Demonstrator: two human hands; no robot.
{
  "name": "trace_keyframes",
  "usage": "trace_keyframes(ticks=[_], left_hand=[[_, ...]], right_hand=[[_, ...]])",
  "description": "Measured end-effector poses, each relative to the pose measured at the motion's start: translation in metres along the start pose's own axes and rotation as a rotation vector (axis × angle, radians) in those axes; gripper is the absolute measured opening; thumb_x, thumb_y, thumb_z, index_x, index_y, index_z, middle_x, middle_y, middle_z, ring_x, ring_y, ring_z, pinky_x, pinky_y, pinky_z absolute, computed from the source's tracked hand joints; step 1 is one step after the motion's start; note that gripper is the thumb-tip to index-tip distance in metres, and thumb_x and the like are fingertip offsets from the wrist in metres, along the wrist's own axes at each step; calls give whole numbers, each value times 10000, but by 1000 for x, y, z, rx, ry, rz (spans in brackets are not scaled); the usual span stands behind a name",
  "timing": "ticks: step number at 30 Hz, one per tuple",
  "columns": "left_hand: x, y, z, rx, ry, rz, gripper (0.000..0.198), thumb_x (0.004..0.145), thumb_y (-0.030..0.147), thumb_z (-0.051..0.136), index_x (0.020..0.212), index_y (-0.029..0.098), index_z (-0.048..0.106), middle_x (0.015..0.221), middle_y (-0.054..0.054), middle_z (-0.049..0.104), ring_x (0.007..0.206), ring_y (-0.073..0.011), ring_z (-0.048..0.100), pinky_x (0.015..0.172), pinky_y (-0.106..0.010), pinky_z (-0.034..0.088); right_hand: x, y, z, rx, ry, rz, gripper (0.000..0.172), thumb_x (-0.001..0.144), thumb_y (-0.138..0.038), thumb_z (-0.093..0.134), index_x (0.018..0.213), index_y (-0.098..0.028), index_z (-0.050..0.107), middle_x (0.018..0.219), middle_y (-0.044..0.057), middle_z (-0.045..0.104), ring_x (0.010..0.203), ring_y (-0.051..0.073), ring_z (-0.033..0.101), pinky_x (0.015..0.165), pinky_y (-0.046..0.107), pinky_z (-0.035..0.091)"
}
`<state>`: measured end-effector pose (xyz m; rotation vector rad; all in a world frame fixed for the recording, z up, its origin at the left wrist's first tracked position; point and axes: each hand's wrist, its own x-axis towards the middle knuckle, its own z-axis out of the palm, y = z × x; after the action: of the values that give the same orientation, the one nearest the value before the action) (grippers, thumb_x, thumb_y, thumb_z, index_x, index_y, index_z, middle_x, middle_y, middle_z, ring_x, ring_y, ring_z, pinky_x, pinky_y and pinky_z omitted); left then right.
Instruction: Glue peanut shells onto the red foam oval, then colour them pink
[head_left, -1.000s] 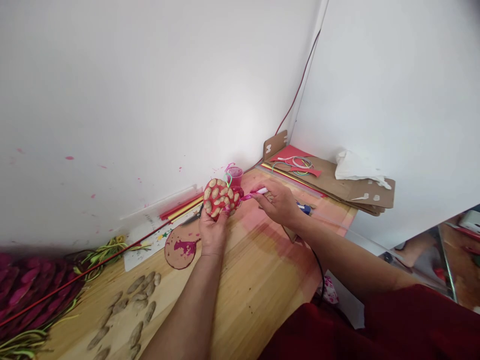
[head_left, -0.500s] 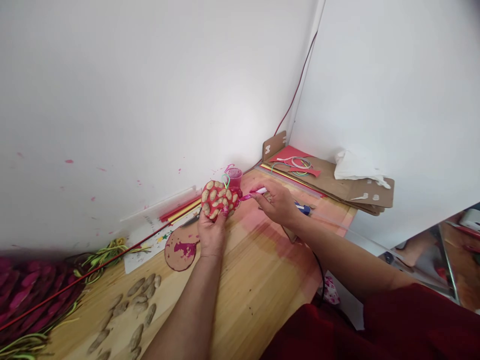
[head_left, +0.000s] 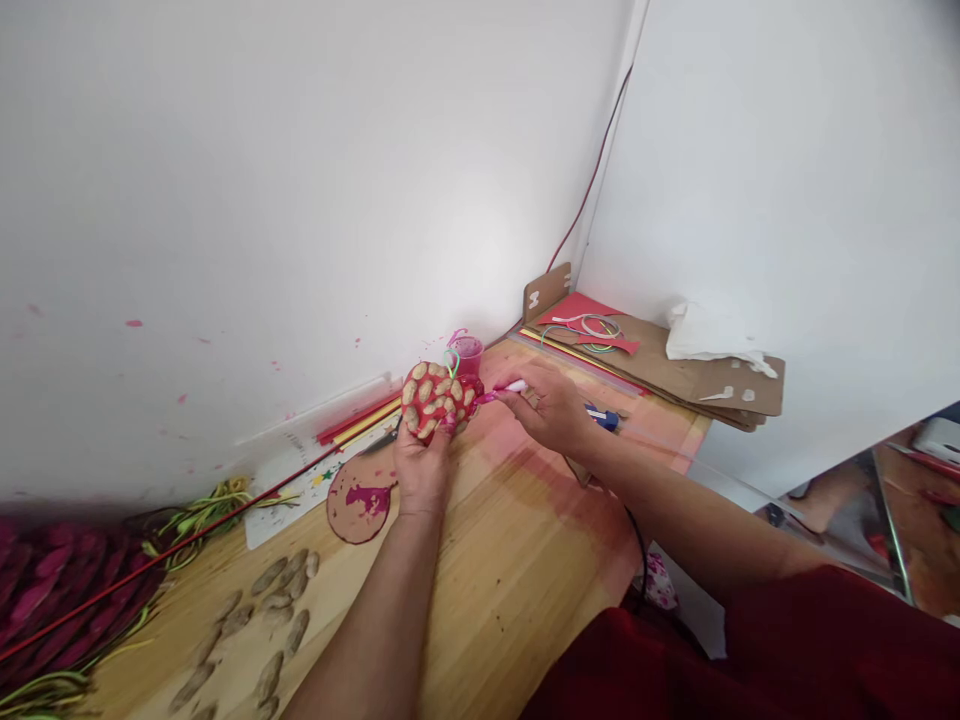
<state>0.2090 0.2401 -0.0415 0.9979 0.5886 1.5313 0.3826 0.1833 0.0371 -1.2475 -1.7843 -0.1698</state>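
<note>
My left hand (head_left: pixel 421 472) grips a red disc (head_left: pixel 435 417) by its lower edge, thumb on the front. Whole peanuts cover the disc's face, and a green cord loop (head_left: pixel 453 362) rises from its top. In my right hand (head_left: pixel 553 408) is a paintbrush (head_left: pixel 513 387) with a white handle stained pink, pinched between thumb and fingers. Its pink end touches or nearly touches the disc's right edge, where dark red paint shows. Just behind stands a clear cup (head_left: pixel 466 350) with pink in it. A brown disc (head_left: pixel 339 508) smeared with magenta lies beside my left wrist.
Loose peanuts (head_left: pixel 270 675) lie on the wooden table (head_left: pixel 480 610) at front left. Magenta discs with green cords (head_left: pixel 37 570) pile up at far left. Flattened cardboard (head_left: pixel 652 368) with cords and a white bag (head_left: pixel 705 335) fills the back right. Walls border the table.
The right hand has shifted slightly left and down with the paintbrush along the disc's right edge. The left hand and disc stay nearly still; the view shifts a little.
</note>
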Motion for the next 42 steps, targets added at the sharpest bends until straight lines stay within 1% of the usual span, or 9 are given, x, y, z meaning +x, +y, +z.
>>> trace_keyframes(ticks=[8, 12, 18, 21, 25, 30, 36, 38, 42], left_hand=[[1, 0, 1, -10, -3, 9, 529, 707, 299, 864, 1194, 244, 665, 1201, -92, 729, 1069, -207, 699, 1007, -380, 528], [1, 0, 0, -10, -10, 6, 549, 709, 298, 861, 1217, 236, 659, 1214, -100, 724, 1074, -212, 698, 997, -377, 535], [1, -1, -1, -3, -7, 14, 562, 707, 306, 863, 1226, 233, 660, 1235, -108, 715, 1085, -224, 697, 1010, -399, 530], [1, -1, -1, 1, 2, 11, 576, 702, 320, 866, 1230, 230, 657, 1218, -107, 723, 1071, -215, 702, 1002, -384, 534], [1, 0, 0, 6, 12, 8, 611, 680, 331, 879, 1238, 235, 649, 1187, -100, 737, 1068, -214, 703, 1001, -380, 533], [1, 1, 1, 5, -2, 20, 556, 708, 310, 861, 1223, 239, 662, 1209, -103, 729, 1092, -220, 694, 1030, -395, 511], [1, -1, 0, 2, 2, 14, 569, 700, 298, 867, 1227, 241, 660, 1208, -97, 730, 1067, -203, 699, 1015, -379, 518], [1, -1, -1, 6, 9, 9, 562, 698, 301, 869, 1218, 236, 665, 1199, -96, 732, 1063, -201, 698, 1022, -384, 514], [0, 1, 1, 10, 11, -1, 542, 695, 313, 869, 1191, 223, 672, 1192, -99, 734, 1051, -202, 703, 1016, -380, 519]], right_hand=[[1, 2, -1, -8, 3, -15, 74, 923, -262, 636, 879, -211, 668, 827, 51, 734, 825, 226, 639, 789, 358, 456], [1, 2, 1, -4, -11, -29, 101, 935, -291, 623, 888, -215, 671, 823, 49, 736, 814, 227, 639, 785, 362, 458], [0, 3, 1, -6, -3, -33, 89, 934, -285, 625, 886, -222, 665, 846, 51, 740, 838, 232, 640, 815, 377, 447], [0, 3, 1, 9, -17, -38, 98, 939, -293, 621, 890, -224, 670, 846, 43, 741, 826, 222, 646, 803, 364, 456], [0, 3, 0, 4, 3, -26, 65, 923, -259, 639, 879, -221, 669, 841, 44, 737, 841, 227, 646, 804, 367, 451], [0, 3, 0, 10, -8, -28, 59, 926, -260, 635, 887, -228, 665, 840, 34, 739, 823, 215, 647, 783, 351, 463], [-1, 3, 1, -22, -11, -49, 45, 927, -247, 631, 897, -223, 653, 866, 51, 742, 853, 238, 628, 825, 389, 434], [-1, 0, 1, -31, -22, -61, 56, 933, -259, 624, 897, -222, 647, 875, 54, 743, 861, 243, 622, 835, 397, 424], [-1, -3, 1, -33, -50, -78, 98, 942, -301, 616, 886, -224, 635, 860, 55, 735, 849, 238, 619, 806, 382, 422]])
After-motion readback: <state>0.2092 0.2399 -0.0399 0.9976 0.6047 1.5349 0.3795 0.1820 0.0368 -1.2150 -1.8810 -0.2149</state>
